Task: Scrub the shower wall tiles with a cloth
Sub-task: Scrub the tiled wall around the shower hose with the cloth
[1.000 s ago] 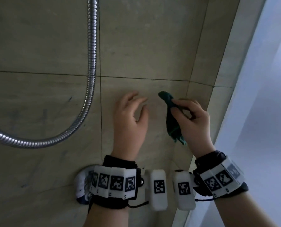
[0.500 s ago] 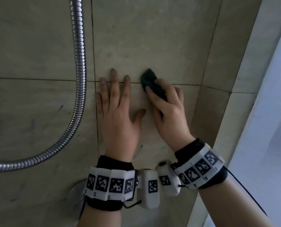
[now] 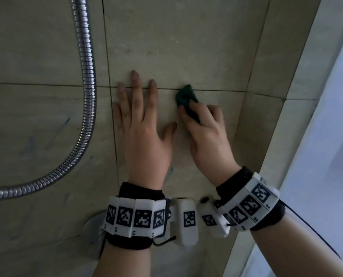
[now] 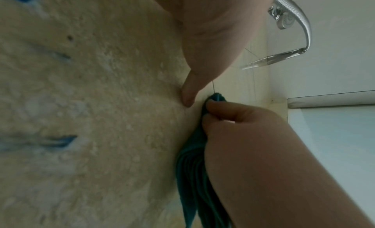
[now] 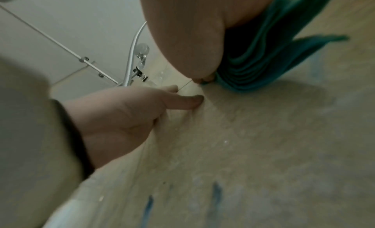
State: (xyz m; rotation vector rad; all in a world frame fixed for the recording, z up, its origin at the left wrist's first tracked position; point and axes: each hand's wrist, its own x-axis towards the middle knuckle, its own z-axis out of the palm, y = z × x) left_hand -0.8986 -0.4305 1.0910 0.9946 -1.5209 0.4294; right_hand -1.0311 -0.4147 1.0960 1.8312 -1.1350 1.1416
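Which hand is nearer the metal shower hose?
Left. The left hand lies flat on the tiles just right of the shower hose; the right hand, gripping the cloth, is farther right.

Two hands, left and right; one teal cloth; one metal shower hose; two marker-covered wristbands.

We are finding no readable words or brands; the white wristbands are showing only black-and-white square code markers, with tiny marks beneath too small to read.
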